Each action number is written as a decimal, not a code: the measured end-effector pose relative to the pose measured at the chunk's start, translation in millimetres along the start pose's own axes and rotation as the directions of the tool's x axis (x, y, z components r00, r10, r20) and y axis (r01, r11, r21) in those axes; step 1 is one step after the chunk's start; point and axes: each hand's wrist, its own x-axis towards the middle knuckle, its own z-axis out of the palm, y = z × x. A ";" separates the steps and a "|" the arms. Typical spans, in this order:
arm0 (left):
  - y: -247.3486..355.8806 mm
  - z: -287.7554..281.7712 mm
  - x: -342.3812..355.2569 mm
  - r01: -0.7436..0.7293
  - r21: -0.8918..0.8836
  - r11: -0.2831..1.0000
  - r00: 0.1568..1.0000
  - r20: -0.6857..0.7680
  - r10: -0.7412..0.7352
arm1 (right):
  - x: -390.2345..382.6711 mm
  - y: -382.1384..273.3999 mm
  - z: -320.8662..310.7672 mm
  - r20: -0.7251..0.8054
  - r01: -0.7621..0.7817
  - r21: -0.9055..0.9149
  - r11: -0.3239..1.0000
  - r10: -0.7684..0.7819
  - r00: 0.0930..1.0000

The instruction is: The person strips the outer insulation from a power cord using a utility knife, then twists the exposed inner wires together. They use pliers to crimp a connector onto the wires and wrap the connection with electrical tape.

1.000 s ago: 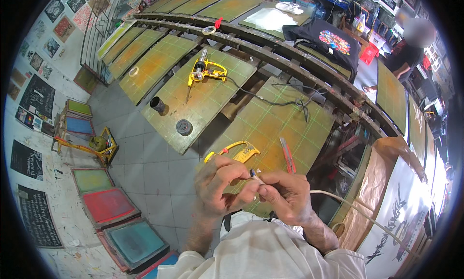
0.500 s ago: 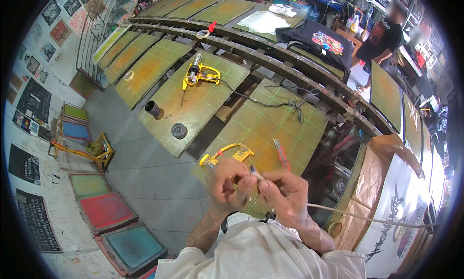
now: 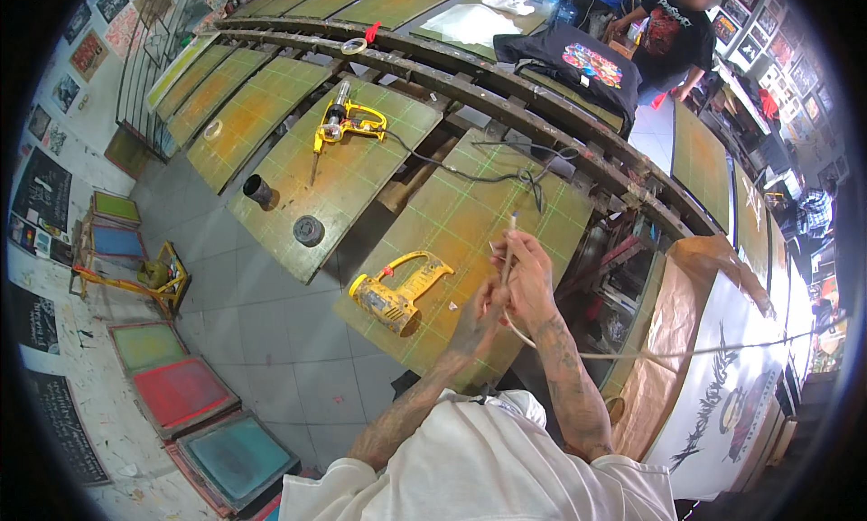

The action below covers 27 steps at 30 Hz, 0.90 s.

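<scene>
Both my hands are over the near green board (image 3: pixel 388 259). My right hand (image 3: pixel 531 277) is closed around a pale electrical cable (image 3: pixel 512 223), whose bluish end points up past the fingers. Just below and left, my left hand (image 3: pixel 486 306) is closed on the same cable. Farther along, the cable loops below the right wrist and runs off to the right. Left of my hands lies a worn yellow heat gun housing (image 3: pixel 386 304). On the adjoining board rests an opened yellow heat gun (image 3: pixel 347 124), its metal barrel exposed and its dark cord (image 3: pixel 442 165) trailing right.
A black tube (image 3: pixel 260 192) and a round black cap (image 3: pixel 308 231) stand on the adjoining board. Brown paper (image 3: pixel 652 354) and a white printed sheet (image 3: pixel 713 395) lie at right. Framed screens (image 3: pixel 185 393) lean at left. Another person (image 3: pixel 673 42) stands at the back right.
My hands have moved forward with the cable, its end now upright. The red cutter that lay on the near board no longer shows. The other person has turned and shifted left.
</scene>
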 end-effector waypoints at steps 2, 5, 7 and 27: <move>-18.8 -4.7 10.6 -0.010 0.129 0.992 0.995 -0.099 0.023 | 20.1 15.3 -22.5 0.017 -0.096 0.004 0.995 0.096 0.995; -45.5 -10.6 17.0 0.061 0.001 0.998 0.968 -0.242 -0.059 | 46.4 40.6 -53.2 -0.071 0.082 -0.602 0.794 -0.155 0.985; -60.8 -14.3 16.0 0.126 -0.081 0.989 0.952 -0.269 -0.143 | 52.7 58.8 -72.0 -0.011 0.136 -0.882 0.452 -0.309 0.951; -100.2 -0.5 16.2 0.439 -0.429 0.790 0.787 -0.240 -0.568 | 40.6 86.5 -75.8 0.072 0.152 -0.926 0.345 -0.234 0.969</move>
